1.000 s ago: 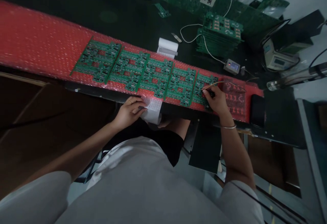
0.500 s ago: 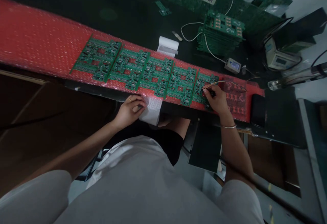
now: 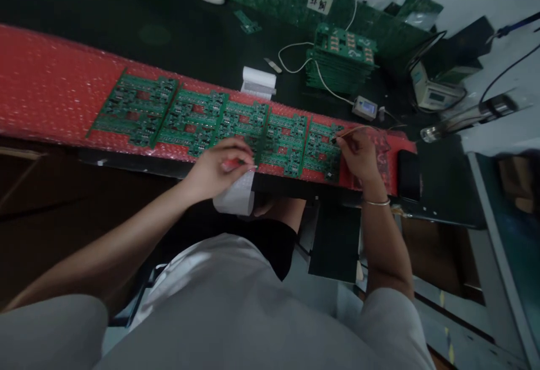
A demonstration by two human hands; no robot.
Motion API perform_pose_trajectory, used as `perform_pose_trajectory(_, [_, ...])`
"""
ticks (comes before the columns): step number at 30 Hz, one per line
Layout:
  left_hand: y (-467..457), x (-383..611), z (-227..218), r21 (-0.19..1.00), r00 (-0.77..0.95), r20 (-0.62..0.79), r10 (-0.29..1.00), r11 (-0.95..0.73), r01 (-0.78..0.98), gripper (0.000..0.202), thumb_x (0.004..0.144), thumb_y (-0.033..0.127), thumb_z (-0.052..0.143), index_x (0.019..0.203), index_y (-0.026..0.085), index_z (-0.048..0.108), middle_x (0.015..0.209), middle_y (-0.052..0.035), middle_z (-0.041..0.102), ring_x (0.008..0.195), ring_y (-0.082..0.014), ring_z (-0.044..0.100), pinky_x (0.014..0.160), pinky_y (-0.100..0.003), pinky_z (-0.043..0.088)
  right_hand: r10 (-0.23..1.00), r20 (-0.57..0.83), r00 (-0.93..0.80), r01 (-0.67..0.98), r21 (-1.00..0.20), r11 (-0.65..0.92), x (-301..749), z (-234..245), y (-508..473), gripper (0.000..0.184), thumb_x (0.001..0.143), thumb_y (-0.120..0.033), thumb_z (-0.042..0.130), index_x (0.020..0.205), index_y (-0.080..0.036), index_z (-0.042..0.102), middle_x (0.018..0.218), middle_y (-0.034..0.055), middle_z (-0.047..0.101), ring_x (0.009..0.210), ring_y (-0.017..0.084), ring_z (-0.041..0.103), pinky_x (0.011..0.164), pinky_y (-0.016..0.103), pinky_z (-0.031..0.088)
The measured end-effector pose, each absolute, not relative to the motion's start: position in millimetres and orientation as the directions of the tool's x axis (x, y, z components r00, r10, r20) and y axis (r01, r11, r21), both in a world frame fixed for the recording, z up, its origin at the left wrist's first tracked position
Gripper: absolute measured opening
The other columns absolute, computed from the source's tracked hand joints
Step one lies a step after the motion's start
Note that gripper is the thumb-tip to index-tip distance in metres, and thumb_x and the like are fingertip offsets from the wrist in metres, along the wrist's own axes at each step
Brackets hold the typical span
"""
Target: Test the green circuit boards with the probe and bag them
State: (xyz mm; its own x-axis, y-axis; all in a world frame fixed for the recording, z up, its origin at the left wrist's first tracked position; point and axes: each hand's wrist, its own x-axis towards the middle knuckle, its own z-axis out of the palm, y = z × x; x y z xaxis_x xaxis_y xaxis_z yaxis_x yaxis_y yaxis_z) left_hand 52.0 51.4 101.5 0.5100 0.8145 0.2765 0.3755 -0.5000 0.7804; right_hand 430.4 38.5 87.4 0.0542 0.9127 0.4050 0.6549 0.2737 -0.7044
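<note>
My left hand [image 3: 215, 172] is closed in a pinch over the front edge of the middle circuit board [image 3: 242, 116], with a tiny white piece [image 3: 253, 166] at the fingertips. Under that hand, a white paper strip [image 3: 236, 195] with rows of small marks hangs over the table edge. My right hand [image 3: 361, 156] is closed at the rightmost green circuit board [image 3: 319, 144]. Its fingertips pinch a small black connector [image 3: 334, 140] with thin wires [image 3: 358, 129], at the board's right side; whether it is plugged in I cannot tell.
Several boards lie in a row on red bubble wrap [image 3: 54, 83]. Behind are a paper roll [image 3: 259, 77], a stack of boards [image 3: 340, 66], a small display meter [image 3: 365, 108] and a white cable [image 3: 291, 71]. A black phone-like slab [image 3: 409, 175] lies at right.
My left hand has risen from the paper strip to the middle board, with a tiny white piece now at its fingertips. My right hand stays by the rightmost board with the connector. The view has shifted.
</note>
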Motion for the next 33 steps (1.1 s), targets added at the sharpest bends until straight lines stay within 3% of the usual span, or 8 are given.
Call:
perform_pose_trajectory(4, [118.5,131.8,106.0,0.817,0.735,0.218,0.642,-0.532,0.222,0.014,0.09,0.03,0.065,0.089,0.019,0.073,0.106,-0.0047,0.073,0.098,-0.0181,0.069,0.094,-0.032,0.053,0.915,0.393,0.09,0.652,-0.718,0.244,440.9,83.8,47.8,0.031,0.093,-0.052,0.066,0.095,-0.023,0.074,0.098,0.0087,0.078,0.095,0.026,0.072,0.092,0.045,0.057])
perform_pose_trajectory(9, [174.9,213.8,89.6,0.695,0.865,0.076,0.497,-0.648,0.311,0.016,0.084,0.014,0.061,0.088,0.017,0.076,0.094,-0.0036,0.076,0.083,-0.0145,0.068,0.078,-0.024,0.05,0.903,0.38,0.199,0.59,-0.782,0.199,436.2,74.4,48.2,0.031,0.092,-0.051,0.065,0.096,-0.021,0.073,0.1,0.0093,0.078,0.095,0.026,0.072,0.094,0.045,0.056])
perform_pose_trajectory(16, [183.4,243.7,92.8,0.528,0.884,-0.02,0.467,-0.746,0.406,0.024,0.082,0.01,0.059,0.093,0.016,0.08,0.093,-0.0075,0.078,0.084,-0.0185,0.068,0.076,-0.026,0.049,0.911,0.367,0.19,0.565,-0.799,0.204,433.4,73.9,48.1,0.029,0.09,-0.048,0.066,0.096,-0.021,0.074,0.099,0.0091,0.079,0.096,0.026,0.073,0.094,0.045,0.056])
perform_pose_trajectory(28, [181.2,256.2,92.7,0.421,0.878,-0.036,0.478,-0.79,0.447,0.022,0.079,0.005,0.061,0.084,0.015,0.08,0.091,-0.0092,0.076,0.092,-0.0222,0.069,0.083,-0.028,0.048,0.91,0.364,0.198,0.563,-0.802,0.198,431.6,73.6,47.1,0.029,0.089,-0.049,0.066,0.095,-0.021,0.073,0.099,0.009,0.079,0.096,0.025,0.073,0.095,0.045,0.056])
perform_pose_trajectory(33, [169.4,241.7,94.7,0.396,0.849,0.071,0.523,-0.796,0.457,0.027,0.088,0.01,0.056,0.107,0.015,0.076,0.112,-0.0116,0.073,0.104,-0.0238,0.068,0.086,-0.03,0.049,0.915,0.334,0.228,0.555,-0.816,0.159,432.5,71.6,47.9,0.037,0.088,-0.056,0.066,0.099,-0.021,0.073,0.104,0.0094,0.079,0.1,0.025,0.073,0.099,0.045,0.056])
